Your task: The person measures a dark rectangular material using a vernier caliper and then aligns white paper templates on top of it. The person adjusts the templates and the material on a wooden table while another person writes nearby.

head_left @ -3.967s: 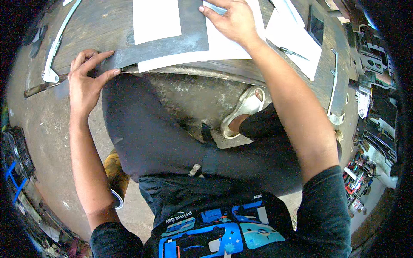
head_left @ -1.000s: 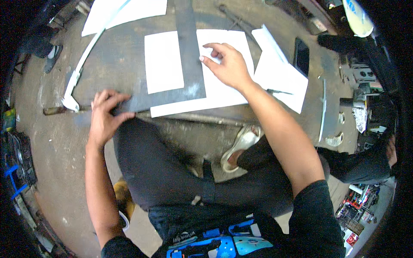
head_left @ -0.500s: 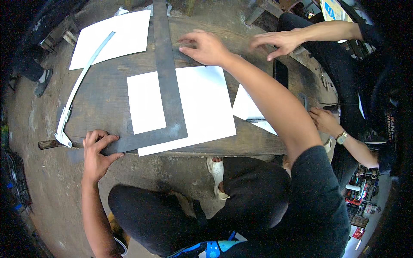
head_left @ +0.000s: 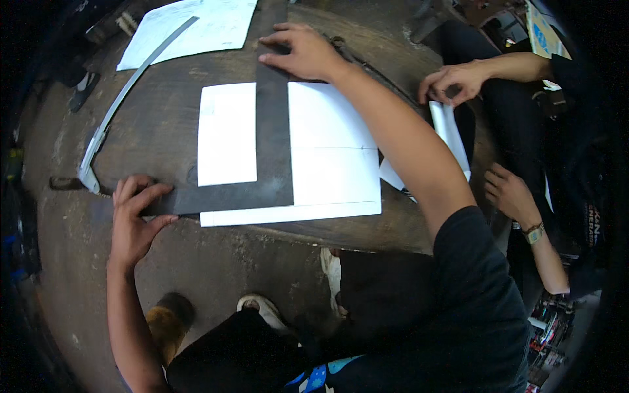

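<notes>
A dark metal L-shaped square point(head_left: 273, 141) lies over a white paper sheet point(head_left: 334, 173), its corner near the sheet's lower middle. My left hand point(head_left: 139, 208) is closed on the end of the square's short arm at the table's near edge, fingers on top and thumb along the edge. Across the upper part of the long arm reaches my right hand point(head_left: 303, 52), fingers and thumb spread apart over the metal. Thin lines show on the sheet, one across its right half and another along its near edge.
A vernier caliper point(head_left: 124, 92) lies at the left, its beam on a marked paper point(head_left: 190, 33). On the right, a co-worker's hand point(head_left: 458, 82) holds a folded white paper point(head_left: 449, 128); their other hand point(head_left: 514, 193) wears a watch. The wooden table point(head_left: 164, 124) ends near my knees.
My right hand has come down over the square's long arm. The square now sits straighter with the sheet. The co-worker's upper hand has taken hold of paper. The view has shifted.
</notes>
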Demonstrator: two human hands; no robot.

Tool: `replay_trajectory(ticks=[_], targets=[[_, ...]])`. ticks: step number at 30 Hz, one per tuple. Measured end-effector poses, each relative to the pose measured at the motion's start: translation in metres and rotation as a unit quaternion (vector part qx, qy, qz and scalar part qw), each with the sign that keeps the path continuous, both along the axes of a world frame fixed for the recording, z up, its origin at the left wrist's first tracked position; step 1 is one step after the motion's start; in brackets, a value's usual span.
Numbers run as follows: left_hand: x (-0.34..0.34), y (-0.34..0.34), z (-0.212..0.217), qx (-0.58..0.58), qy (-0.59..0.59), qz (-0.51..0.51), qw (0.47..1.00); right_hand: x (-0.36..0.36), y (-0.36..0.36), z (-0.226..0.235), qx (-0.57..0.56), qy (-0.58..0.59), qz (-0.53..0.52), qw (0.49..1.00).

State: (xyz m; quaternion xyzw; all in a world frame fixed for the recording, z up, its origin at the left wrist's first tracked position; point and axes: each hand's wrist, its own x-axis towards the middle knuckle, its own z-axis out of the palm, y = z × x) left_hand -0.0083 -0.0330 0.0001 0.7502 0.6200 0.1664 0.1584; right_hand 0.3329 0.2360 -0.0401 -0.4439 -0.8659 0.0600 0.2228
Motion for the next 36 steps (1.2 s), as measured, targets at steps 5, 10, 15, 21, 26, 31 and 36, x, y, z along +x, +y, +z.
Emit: replay_trajectory(ticks=[5, 10, 15, 21, 26, 31, 36], targets=[[0.002, 0.004, 0.007, -0.035, -0.008, -0.004, 0.999, 0.006, 0.001, -0.001, 0.044, 0.023, 0.02, 0.999], [0.001, 0.004, 0.002, -0.026, -0.01, -0.009, 1.0, 0.012, 0.004, -0.009, 0.026, 0.071, 0.037, 0.996], [-0.002, 0.004, 0.0, -0.007, -0.01, -0.035, 0.999, 0.011, 0.007, -0.006, 0.014, 0.08, 0.034, 0.996], [0.003, 0.005, 0.006, -0.037, -0.017, 0.004, 0.999, 0.002, 0.008, 0.001, 0.014, 0.012, 0.025, 1.0], [0.0, 0.005, 0.001, -0.02, -0.004, -0.013, 1.0, -0.004, 0.008, -0.007, 0.027, -0.032, 0.015, 0.999], [-0.006, 0.006, -0.001, -0.018, 0.005, -0.035, 0.999, -0.003, 0.005, -0.009, 0.121, 0.021, 0.076, 0.99], [-0.003, 0.007, 0.001, -0.043, -0.031, -0.019, 0.998, -0.003, 0.004, -0.003, 0.017, 0.026, 0.073, 0.997]])
